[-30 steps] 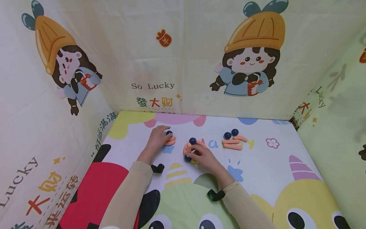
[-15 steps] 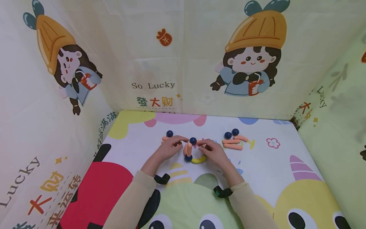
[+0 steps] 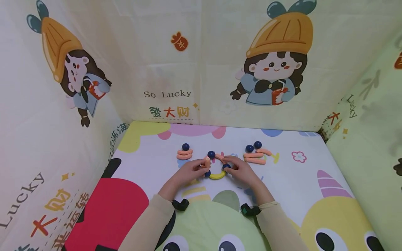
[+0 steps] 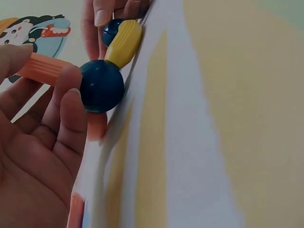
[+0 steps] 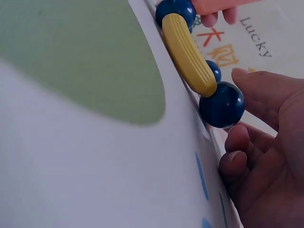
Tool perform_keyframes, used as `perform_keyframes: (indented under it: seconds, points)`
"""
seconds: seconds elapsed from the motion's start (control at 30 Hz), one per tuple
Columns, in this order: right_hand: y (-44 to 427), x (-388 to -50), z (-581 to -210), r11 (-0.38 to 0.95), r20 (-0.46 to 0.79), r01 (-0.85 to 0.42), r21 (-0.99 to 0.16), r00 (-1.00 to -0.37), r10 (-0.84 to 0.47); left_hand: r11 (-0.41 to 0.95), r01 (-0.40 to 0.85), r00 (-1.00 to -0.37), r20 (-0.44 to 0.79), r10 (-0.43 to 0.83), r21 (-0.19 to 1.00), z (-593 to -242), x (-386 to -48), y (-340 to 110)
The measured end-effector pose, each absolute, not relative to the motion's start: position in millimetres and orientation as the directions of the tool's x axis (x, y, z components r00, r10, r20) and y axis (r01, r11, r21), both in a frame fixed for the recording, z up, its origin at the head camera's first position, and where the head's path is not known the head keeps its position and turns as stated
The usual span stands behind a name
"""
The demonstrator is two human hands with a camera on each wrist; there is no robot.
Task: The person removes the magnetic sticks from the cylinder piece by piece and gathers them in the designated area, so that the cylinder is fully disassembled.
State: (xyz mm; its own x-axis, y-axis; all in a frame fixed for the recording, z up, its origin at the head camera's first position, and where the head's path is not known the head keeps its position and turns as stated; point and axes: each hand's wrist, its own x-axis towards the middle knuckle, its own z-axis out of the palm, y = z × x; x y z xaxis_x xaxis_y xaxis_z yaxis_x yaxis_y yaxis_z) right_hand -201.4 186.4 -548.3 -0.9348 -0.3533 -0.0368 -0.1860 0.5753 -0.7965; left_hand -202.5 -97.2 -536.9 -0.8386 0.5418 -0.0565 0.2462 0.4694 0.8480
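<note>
On the table, blue balls joined with curved rods form a ring. My left hand (image 3: 191, 170) pinches an orange rod (image 4: 47, 69) that stands up from the ring's near-left ball (image 4: 101, 85). At the ring's right, my right hand (image 3: 242, 169) has its thumb and fingers around another blue ball (image 5: 222, 104). A grooved yellow curved rod (image 5: 188, 54) links these two balls along the near side. The far ball (image 3: 211, 154) is untouched, with an orange curved rod (image 3: 218, 157) running from it towards my right fingers. My left hand hides the ring's left side.
To the left lie two orange curved rods (image 3: 184, 157) with a blue ball (image 3: 185, 146) behind them. Two blue balls (image 3: 253, 146) and several orange rods (image 3: 255, 160) lie to the right. Printed cloth walls (image 3: 216, 69) stand behind and beside the patterned table (image 3: 301, 174).
My left hand has moved from the left-hand pieces to the ring and taken the upright orange rod. My right hand has let go of that rod and shifted right to the right-hand ball.
</note>
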Motion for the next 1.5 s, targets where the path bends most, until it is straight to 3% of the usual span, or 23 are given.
perform_keyframes:
  seconds: [0.27, 1.03, 1.5]
  points:
    - [185, -200, -552, 0.585, -0.044, -0.159, -0.795, -0.947, -0.318, 0.475, 0.181, -0.872, -0.083, 0.482, 0.861, -538, -200, -94]
    - [185, -200, -559, 0.627, -0.051, -0.142, -0.766, -0.959, -0.28, 0.494, 0.158, -0.896, -0.085, 0.435, 0.855, -539, -199, -97]
    - [185, -200, -561, 0.617, -0.064, -0.12, -0.778, -0.961, -0.268, 0.599, 0.204, -0.95, 0.008, 0.313, 0.775, -539, -205, -126]
